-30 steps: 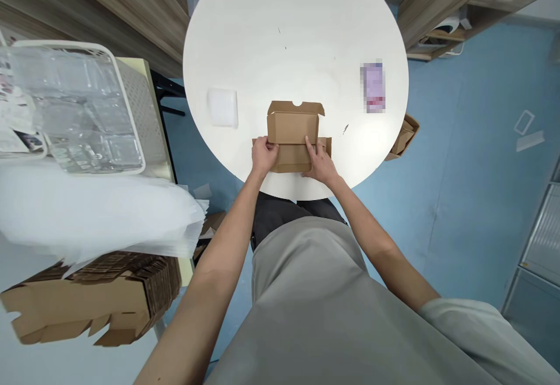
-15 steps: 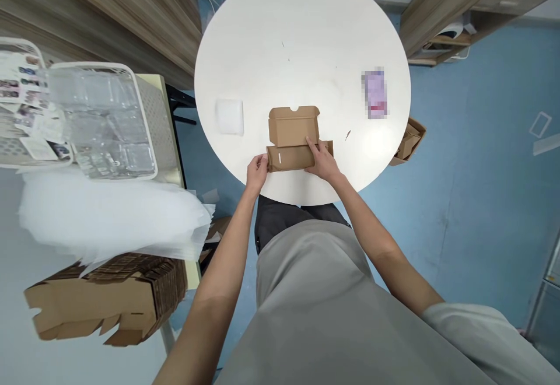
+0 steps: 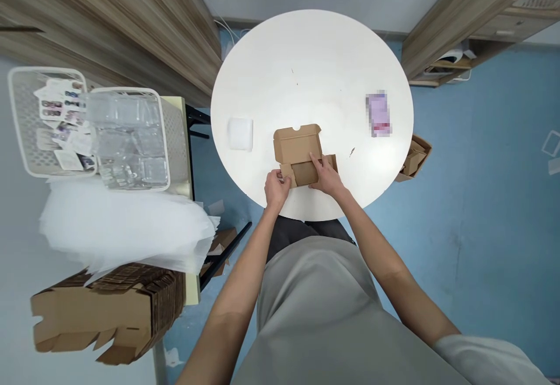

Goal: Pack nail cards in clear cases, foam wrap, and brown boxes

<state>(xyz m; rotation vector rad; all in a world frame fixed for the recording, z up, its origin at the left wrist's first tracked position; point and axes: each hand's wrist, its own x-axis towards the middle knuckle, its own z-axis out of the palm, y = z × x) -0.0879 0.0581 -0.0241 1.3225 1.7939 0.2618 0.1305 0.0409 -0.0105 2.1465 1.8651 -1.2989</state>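
Blue flooring (image 3: 455, 268) surrounds a round white bench (image 3: 315, 58), with wood-grain cabinet panels (image 3: 144, 23) at the upper left. Near the bench's closest edge sits a small brown cardboard box (image 3: 298, 144), partly folded, its notched lid panel opened away from the person. At the box's left end, the left hand (image 3: 276, 188) grasps a small end flap between thumb and fingers. The right hand (image 3: 328, 176) grips the box's right portion, index finger extended against the lid's lower edge, thumb at the near side. A flat white square packet (image 3: 240, 134) lies left of the box; a pixelated purple rectangular item (image 3: 378, 114) lies well apart on the right. Beyond the bench's left side stand a white perforated plastic basket (image 3: 177, 151) of clear plastic packages, a heap of translucent white sheets (image 3: 126, 221) and a stack of flattened brown cardboard blanks (image 3: 96, 318).
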